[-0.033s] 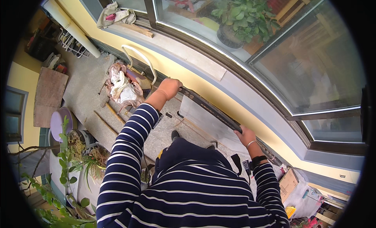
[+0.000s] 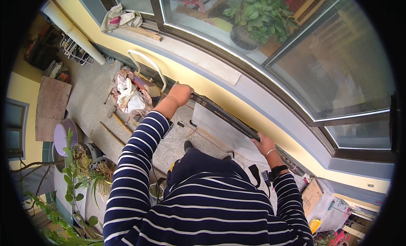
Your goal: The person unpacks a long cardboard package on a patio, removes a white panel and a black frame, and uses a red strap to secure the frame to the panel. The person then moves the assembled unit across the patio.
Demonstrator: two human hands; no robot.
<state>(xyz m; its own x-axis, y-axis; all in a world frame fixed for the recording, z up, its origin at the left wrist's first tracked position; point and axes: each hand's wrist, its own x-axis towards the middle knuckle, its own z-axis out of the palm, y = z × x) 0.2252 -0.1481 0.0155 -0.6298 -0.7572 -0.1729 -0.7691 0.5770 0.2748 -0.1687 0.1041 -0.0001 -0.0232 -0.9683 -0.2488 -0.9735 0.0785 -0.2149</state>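
A long black bar-like edge with pale printed marks point(image 2: 224, 115) slants along the wall in front of me. Below it shows a flat light-grey panel point(image 2: 213, 126); whether the two are one piece I cannot tell. My left hand point(image 2: 180, 95) is closed round the bar's far-left end. Lower and to the right, my right hand point(image 2: 265, 145) grips the other end, with its fingers partly hidden behind the edge. Small black hook-shaped parts, one of them a bracket point(image 2: 193, 123), stand by the panel's lower side.
A windowsill point(image 2: 211, 64) runs above the bar. To the left lie a heap of cloths point(image 2: 132, 96), a curved white tube point(image 2: 154, 64) and wooden poles point(image 2: 113, 134). Potted plants point(image 2: 101, 178) crowd the lower left. A power strip point(image 2: 265, 178) and cardboard point(image 2: 311, 199) are at right.
The whole view has shifted slightly, with the surroundings sitting a little further left. Both hands keep their hold on the black bar.
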